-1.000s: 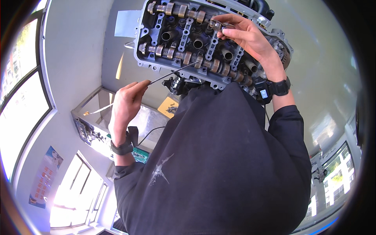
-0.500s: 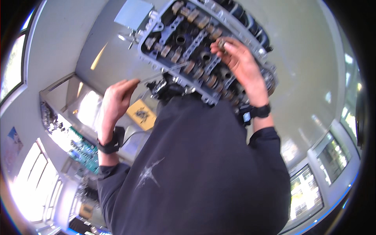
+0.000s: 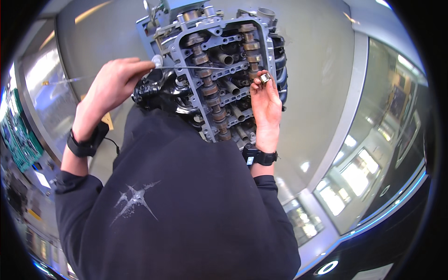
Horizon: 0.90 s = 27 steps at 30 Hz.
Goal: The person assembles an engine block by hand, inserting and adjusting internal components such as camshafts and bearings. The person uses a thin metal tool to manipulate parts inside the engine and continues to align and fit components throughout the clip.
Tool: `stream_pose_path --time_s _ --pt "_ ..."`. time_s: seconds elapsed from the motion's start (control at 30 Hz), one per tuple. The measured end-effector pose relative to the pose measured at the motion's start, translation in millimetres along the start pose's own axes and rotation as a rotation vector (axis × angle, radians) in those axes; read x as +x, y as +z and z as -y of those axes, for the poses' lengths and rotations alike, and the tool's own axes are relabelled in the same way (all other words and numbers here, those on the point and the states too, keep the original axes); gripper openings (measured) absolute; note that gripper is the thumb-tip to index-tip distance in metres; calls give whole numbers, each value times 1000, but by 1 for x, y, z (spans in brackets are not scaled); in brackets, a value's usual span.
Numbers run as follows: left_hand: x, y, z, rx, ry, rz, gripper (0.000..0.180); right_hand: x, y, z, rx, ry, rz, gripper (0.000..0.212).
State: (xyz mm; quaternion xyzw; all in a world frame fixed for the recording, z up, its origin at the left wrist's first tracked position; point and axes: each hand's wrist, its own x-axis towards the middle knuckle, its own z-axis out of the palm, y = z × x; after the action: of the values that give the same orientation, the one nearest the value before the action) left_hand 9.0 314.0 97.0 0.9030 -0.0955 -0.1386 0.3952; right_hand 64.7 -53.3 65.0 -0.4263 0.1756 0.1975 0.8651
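My left hand (image 3: 111,85) is closed in a pinch on a thin, straight metal rod (image 3: 189,67). The rod reaches across the left camshaft (image 3: 212,91), its tip over the middle of an open engine cylinder head (image 3: 200,100). Whether the tip touches anything, I cannot tell. Between thumb and fingertips, my right hand (image 3: 267,105) grips a small shiny metal piece (image 3: 265,78), its exact kind unclear. That hand is palm up above the right camshaft (image 3: 251,44), hiding this shaft's nearer part. Several tubes (image 3: 232,87) show between the two shafts.
Black engine parts (image 3: 156,91) jut out on the left side, and black curved pipes (image 3: 281,70) line the right. A grey surface (image 3: 322,60) extends right of the engine. Green circuit boards (image 3: 21,135) are at far left. My dark shirt (image 3: 186,210) fills the lower middle.
The view has turned, so the engine now looks more upright and sits further left. My left hand still has the rod, and my right hand still has the small metal piece near the right camshaft.
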Motion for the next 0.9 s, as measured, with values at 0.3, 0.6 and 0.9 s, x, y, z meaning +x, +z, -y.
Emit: stream_pose_path --time_s 0.3,0.6,0.9 --pt "60 36 -7 77 205 -283 29 -3 -6 1 28 115 -25 31" --pt "152 51 -80 242 467 -154 19 -62 -50 35 23 -134 -86 33" --pt "218 67 -131 736 653 -253 11 -132 -86 27 -59 -352 -383 32"
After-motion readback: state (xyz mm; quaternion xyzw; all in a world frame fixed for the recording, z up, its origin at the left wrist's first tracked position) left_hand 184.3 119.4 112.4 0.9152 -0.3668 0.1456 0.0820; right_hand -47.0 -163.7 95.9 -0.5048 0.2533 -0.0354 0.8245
